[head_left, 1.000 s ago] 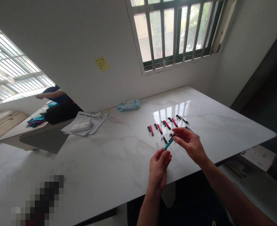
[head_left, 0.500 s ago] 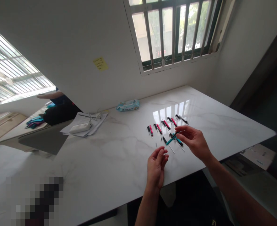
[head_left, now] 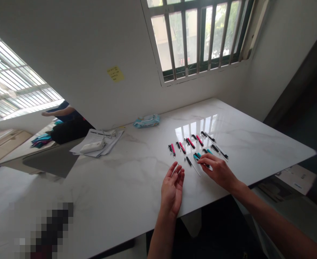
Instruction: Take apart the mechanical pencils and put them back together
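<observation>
Seen from above, two bare forearms reach across a white marble-patterned desk [head_left: 120, 190] towards neat rows of slim pens. The rows run side by side, with pink-and-black pens [head_left: 173, 149] at the left end and black pens [head_left: 220, 151] at the right. Teal pens [head_left: 197, 156] lie loosely at the near edge of the rows, not lined up with the others.

The hands are well apart, and neither is clamped on anything. The right hand [head_left: 219, 173] lies palm down, its fingers spread over the near edge of the rows, seeming to touch the teal pens and a dark pen. The left hand [head_left: 171, 191] stands open just in front of the rows, its palm turned up. A thin pale line by its fingers is too faint to identify.

The pens look light, stiff and smooth, and their round barrels would probably roll on the polished surface. The middle of a barrel, pinched between thumb and fingertip, looks like the surest hold.

Beyond the rows lies a blue packet of wipes [head_left: 147, 121]; to their left sits a stack of papers [head_left: 104, 145].
</observation>
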`<state>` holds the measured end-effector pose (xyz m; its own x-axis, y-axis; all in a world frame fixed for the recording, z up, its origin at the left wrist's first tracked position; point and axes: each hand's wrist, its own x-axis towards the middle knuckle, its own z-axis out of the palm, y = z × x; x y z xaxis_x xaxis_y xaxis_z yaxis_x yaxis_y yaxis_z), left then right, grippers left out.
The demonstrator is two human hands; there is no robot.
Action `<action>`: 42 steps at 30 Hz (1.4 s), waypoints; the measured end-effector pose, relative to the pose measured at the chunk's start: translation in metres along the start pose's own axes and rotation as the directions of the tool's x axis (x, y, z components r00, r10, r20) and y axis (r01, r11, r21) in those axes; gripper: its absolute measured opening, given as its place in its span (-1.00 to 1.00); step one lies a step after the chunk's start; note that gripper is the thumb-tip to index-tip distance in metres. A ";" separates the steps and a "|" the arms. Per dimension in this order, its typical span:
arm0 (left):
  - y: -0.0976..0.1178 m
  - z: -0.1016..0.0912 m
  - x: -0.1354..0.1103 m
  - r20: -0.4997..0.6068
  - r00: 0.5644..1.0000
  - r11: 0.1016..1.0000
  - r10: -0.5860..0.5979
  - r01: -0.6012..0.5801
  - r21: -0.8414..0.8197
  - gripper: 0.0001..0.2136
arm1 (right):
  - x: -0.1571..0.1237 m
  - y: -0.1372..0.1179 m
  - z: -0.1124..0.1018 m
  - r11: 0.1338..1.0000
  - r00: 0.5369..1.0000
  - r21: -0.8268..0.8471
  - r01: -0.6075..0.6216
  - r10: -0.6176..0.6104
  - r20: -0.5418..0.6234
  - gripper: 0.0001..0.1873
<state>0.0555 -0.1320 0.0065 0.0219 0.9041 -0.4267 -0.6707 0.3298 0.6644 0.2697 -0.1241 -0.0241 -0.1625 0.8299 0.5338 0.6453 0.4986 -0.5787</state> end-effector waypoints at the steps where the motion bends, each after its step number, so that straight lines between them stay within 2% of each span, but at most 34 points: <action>1: -0.001 -0.002 0.001 0.003 1.000 0.999 0.020 -0.020 0.026 -0.67 | -0.001 0.001 0.000 1.000 1.000 -0.004 0.004 -0.004 0.018 -0.77; 5: -0.003 -0.013 0.001 0.028 0.994 0.964 0.108 -0.112 0.243 -0.67 | -0.008 0.001 -0.001 1.000 0.998 -0.008 0.008 -0.008 0.065 -0.78; 9: -0.002 -0.021 0.002 0.132 0.959 0.810 0.252 -0.283 0.513 -0.68 | -0.017 0.001 -0.002 0.999 0.995 -0.005 0.035 -0.034 0.089 -0.79; 11: -0.003 -0.021 0.004 0.214 0.941 0.740 0.264 -0.340 0.581 -0.71 | -0.018 0.001 -0.003 0.998 0.993 -0.009 0.055 -0.054 0.109 -0.79; 13: -0.004 -0.019 0.006 0.277 0.934 0.697 0.224 -0.352 0.624 -0.72 | -0.017 0.003 -0.003 0.997 0.988 -0.021 0.078 -0.074 0.136 -0.79; 16: -0.007 -0.013 0.010 0.334 0.927 0.648 0.171 -0.361 0.671 -0.69 | -0.013 0.006 -0.002 0.991 0.980 -0.064 0.113 -0.101 0.169 -0.78; 21: -0.008 -0.004 0.017 0.378 0.902 0.477 0.211 -0.432 0.765 -0.72 | -0.006 0.012 0.003 0.983 0.971 -0.103 0.153 -0.130 0.200 -0.79; 26: -0.011 -0.001 0.026 0.446 0.844 0.305 0.298 -0.527 0.793 -0.82 | -0.004 0.014 0.005 0.986 0.982 -0.123 0.110 -0.089 0.164 -0.83; 32: -0.019 0.006 0.034 0.487 0.834 0.155 0.261 -0.534 0.831 -0.85 | 0.002 0.010 0.006 0.984 0.990 -0.164 0.072 -0.050 0.135 -0.82; 34: -0.020 0.009 0.036 0.498 0.833 0.138 0.243 -0.537 0.832 -0.84 | 0.002 0.009 0.007 0.986 0.990 -0.153 0.069 -0.049 0.133 -0.81; 38: -0.022 0.012 0.041 0.513 0.824 0.179 0.239 -0.557 0.811 -0.76 | 0.002 0.009 0.010 0.989 0.991 -0.137 0.063 -0.046 0.123 -0.82; 42: -0.025 0.014 0.043 0.530 0.812 0.123 0.244 -0.567 0.814 -0.76 | 0.001 0.008 0.010 0.990 0.992 -0.131 0.045 -0.028 0.124 -0.82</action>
<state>0.0834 -0.0974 -0.0203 0.2469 0.9589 0.1402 0.5091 -0.2514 0.8232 0.2671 -0.1161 -0.0347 -0.2725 0.8400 0.4692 0.7295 0.4983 -0.4686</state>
